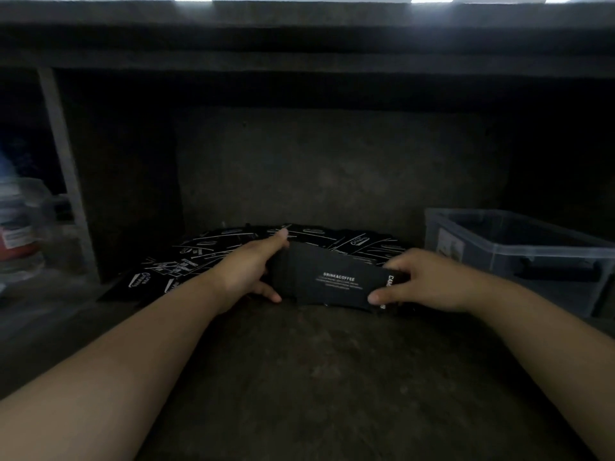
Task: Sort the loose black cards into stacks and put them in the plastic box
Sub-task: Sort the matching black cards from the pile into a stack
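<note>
Dim grey concrete forms the work surface (332, 377), walled behind and under a low shelf. Both forearms reach forward. Between them is a stack of black cards (326, 281) printed "DRINK&COFFEE": the left hand (249, 271) holds its left end, forefinger stretched along the top edge, and the right hand (422, 281) pinches its right end. Loose black cards (199, 257) fan out just behind. A plastic box (519, 257) stands near, right of the right hand. Bare surface lies open toward the viewer.

A: What colours on your stack (329, 281)?
B: Black, with white lettering (the small print is blurred).
A: And the loose cards (199, 257)?
B: Black too, white line logos. Your plastic box (549, 261) is translucent grey.
</note>
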Available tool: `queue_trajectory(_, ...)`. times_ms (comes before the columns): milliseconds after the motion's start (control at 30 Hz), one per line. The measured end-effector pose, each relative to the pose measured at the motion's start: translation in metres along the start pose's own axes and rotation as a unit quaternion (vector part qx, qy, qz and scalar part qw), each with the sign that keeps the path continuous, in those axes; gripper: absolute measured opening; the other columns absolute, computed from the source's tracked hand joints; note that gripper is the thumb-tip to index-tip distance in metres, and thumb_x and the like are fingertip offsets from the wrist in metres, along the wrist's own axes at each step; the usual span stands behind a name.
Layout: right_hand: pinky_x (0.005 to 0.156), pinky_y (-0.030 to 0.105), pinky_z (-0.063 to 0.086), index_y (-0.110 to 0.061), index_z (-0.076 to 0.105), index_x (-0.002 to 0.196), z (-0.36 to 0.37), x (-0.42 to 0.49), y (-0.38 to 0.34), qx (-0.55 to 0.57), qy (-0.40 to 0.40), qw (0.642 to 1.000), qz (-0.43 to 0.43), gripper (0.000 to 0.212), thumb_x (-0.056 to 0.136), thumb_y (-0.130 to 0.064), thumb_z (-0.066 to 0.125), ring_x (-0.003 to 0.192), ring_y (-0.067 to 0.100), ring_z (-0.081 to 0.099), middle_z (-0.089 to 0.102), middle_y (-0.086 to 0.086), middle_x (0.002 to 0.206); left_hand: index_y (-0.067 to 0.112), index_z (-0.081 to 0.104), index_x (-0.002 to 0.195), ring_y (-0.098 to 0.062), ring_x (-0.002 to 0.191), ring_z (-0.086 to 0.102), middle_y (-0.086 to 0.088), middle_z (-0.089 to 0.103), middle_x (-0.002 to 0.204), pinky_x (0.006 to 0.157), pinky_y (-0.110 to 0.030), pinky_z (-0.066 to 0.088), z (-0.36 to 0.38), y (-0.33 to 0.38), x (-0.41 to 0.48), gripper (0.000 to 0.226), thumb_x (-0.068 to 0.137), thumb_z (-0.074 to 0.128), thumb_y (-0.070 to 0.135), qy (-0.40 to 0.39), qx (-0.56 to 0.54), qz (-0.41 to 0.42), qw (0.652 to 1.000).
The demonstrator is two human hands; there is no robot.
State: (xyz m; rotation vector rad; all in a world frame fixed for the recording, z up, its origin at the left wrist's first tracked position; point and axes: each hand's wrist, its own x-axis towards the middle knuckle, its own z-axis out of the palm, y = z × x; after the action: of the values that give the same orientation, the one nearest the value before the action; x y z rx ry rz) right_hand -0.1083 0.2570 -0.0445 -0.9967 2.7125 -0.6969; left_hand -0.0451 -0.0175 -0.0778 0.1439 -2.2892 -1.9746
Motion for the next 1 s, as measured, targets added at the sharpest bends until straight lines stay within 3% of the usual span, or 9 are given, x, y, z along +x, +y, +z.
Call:
queue_trajectory(100, 0.071, 0.031, 0.055, -0.022, 0.073, 0.090, 0.004, 0.000, 0.000, 0.017, 0.046, 0.999, 0.002, 0.025, 0.076, -0.043, 0.080, 0.075, 0.011, 0.069, 0.073, -0.004, 0.079, 0.026, 0.057, 0.133, -0.024, 0.124, 0.056, 0.002, 0.059, 0.137, 0.062, -0.032, 0.056, 0.000, 0.002, -0.004, 0.095, 0.061, 0.058, 0.088, -0.026, 0.028, 0.022, 0.999)
queue_trajectory(233, 0.051, 0.029, 0.056, -0.008, 0.057, 0.103, 0.017, 0.007, -0.006, 0.206, 0.105, 0.973, 0.002, 0.036, 0.077, -0.014, 0.082, 0.057, 0.018, 0.065, 0.066, 0.009, 0.077, 0.032, 0.062, 0.115, -0.013, 0.099, 0.066, 0.003, 0.064, 0.116, 0.061, -0.028, 0.057, 0.005, 0.004, -0.012, 0.028, 0.089, 0.070, 0.035, -0.035, 0.185, 0.113, 0.976)
queue_trajectory(333, 0.055, 0.037, 0.060, -0.014, 0.048, 0.112, 0.021, 0.011, -0.005, 0.297, 0.149, 0.943, 0.022, 0.053, 0.073, -0.012, 0.084, 0.064, 0.026, 0.069, 0.061, 0.011, 0.096, 0.043, 0.053, 0.127, -0.017, 0.097, 0.066, 0.003, 0.059, 0.122, 0.058, -0.027, 0.055, 0.004, 0.003, -0.012, 0.049, 0.089, 0.071, 0.018, -0.042, 0.174, 0.145, 0.973)
queue_trajectory(467, 0.056, 0.025, 0.055, -0.036, 0.052, 0.122, 0.025, 0.009, -0.004, 0.167, 0.103, 0.981, -0.003, 0.057, 0.076, -0.028, 0.083, 0.070, 0.014, 0.070, 0.063, -0.006, 0.108, 0.046, 0.049, 0.137, 0.000, 0.086, 0.066, 0.010, 0.059, 0.123, 0.057, -0.020, 0.052, 0.007, 0.003, -0.011, 0.062, 0.088, 0.072, 0.015, -0.063, 0.237, 0.184, 0.952)
queue_trajectory(633, 0.058, 0.021, 0.049, -0.035, 0.063, 0.101, 0.026, 0.012, -0.001, 0.098, 0.084, 0.991, -0.040, 0.028, 0.079, -0.032, 0.080, 0.061, 0.004, 0.065, 0.071, -0.007, 0.092, 0.037, 0.047, 0.145, 0.004, 0.110, 0.051, 0.011, 0.053, 0.123, 0.096, -0.008, 0.038, 0.016, 0.006, -0.015, 0.052, 0.095, 0.062, 0.030, -0.051, 0.425, 0.255, 0.867)
queue_trajectory(767, 0.059, 0.024, 0.049, -0.036, 0.063, 0.099, 0.027, 0.011, 0.003, 0.103, 0.089, 0.990, -0.045, 0.024, 0.080, -0.034, 0.079, 0.060, 0.007, 0.063, 0.072, -0.004, 0.086, 0.024, 0.066, 0.126, 0.004, 0.100, 0.055, 0.007, 0.062, 0.106, 0.090, -0.017, 0.042, 0.001, 0.017, -0.018, 0.029, 0.099, 0.055, 0.024, 0.163, 0.288, 0.349, 0.877)
queue_trajectory(867, 0.058, 0.024, 0.049, -0.038, 0.062, 0.102, 0.029, 0.013, 0.006, 0.115, 0.107, 0.986, -0.048, 0.029, 0.079, -0.032, 0.080, 0.059, 0.006, 0.063, 0.071, -0.004, 0.086, 0.027, 0.052, 0.140, -0.018, 0.134, 0.037, -0.002, 0.050, 0.142, 0.107, -0.035, 0.034, -0.036, 0.013, -0.008, 0.044, 0.096, 0.056, 0.033, 0.326, 0.385, 0.180, 0.845)
queue_trajectory(933, 0.059, 0.025, 0.050, -0.041, 0.062, 0.104, 0.029, 0.014, 0.007, 0.119, 0.106, 0.986, -0.045, 0.033, 0.079, -0.033, 0.080, 0.060, 0.007, 0.064, 0.071, -0.004, 0.088, 0.033, 0.034, 0.150, -0.029, 0.148, 0.015, -0.003, 0.027, 0.160, 0.115, -0.049, 0.023, -0.061, -0.002, 0.001, 0.068, 0.089, 0.053, 0.057, 0.292, 0.474, -0.033, 0.830)
queue_trajectory(1000, 0.061, 0.026, 0.051, -0.043, 0.062, 0.105, 0.028, 0.013, 0.006, 0.116, 0.097, 0.988, -0.042, 0.033, 0.079, -0.035, 0.080, 0.062, 0.007, 0.065, 0.071, -0.004, 0.089, 0.038, 0.031, 0.150, -0.034, 0.147, 0.022, -0.004, 0.029, 0.160, 0.116, -0.055, 0.022, -0.073, -0.014, 0.008, 0.092, 0.070, 0.043, 0.082, 0.241, 0.477, -0.144, 0.833)
